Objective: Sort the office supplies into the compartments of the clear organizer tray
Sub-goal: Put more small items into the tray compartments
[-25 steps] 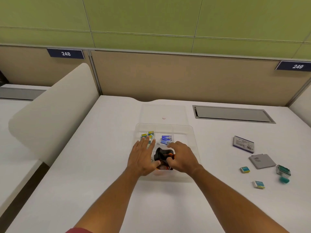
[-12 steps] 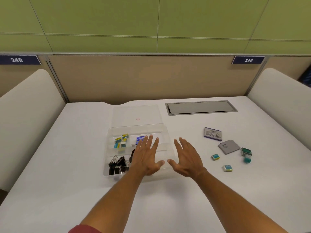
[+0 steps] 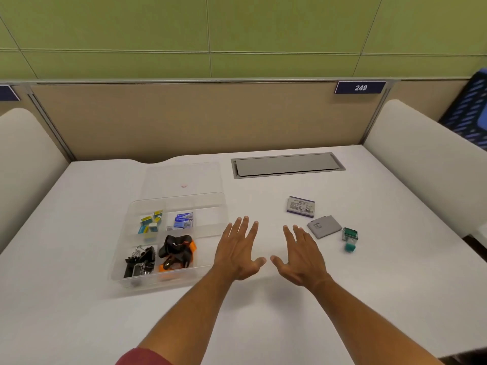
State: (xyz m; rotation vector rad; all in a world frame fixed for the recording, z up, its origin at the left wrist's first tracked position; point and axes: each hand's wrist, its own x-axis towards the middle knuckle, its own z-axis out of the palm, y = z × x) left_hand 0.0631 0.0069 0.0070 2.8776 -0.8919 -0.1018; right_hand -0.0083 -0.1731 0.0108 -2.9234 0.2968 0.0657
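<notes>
Your left hand [image 3: 238,255]: flat and spread wide, palm down, empty, at the tray's right edge.
Your right hand [image 3: 300,256]: also spread flat and empty, just right of the left one, thumbs nearly meeting (not touching).
Clear organizer tray [image 3: 120,264]: to the left of both hands on the white desk [image 3: 79,312].
Near-left compartment: black binder clips [image 3: 139,260].
Near-middle compartment: a black and orange item [image 3: 178,250] (you can't tell what it is from here).
Far-left compartment: small yellow and blue boxes [image 3: 150,223].
Far-middle compartment: blue staple boxes [image 3: 183,220].
Right of your right hand: a green stamp [image 3: 350,238] beside a grey flat pad [image 3: 324,226], the pad just past your fingertips [image 3: 286,229].
Farther right: a purple-edged box [image 3: 300,208], apart from the pad.
Beyond the tray: its clear lid [image 3: 181,177], lying flat against the tray's far side.
Far desk: a grey cable hatch [image 3: 287,165], then the beige partition [image 3: 184,119].
</notes>
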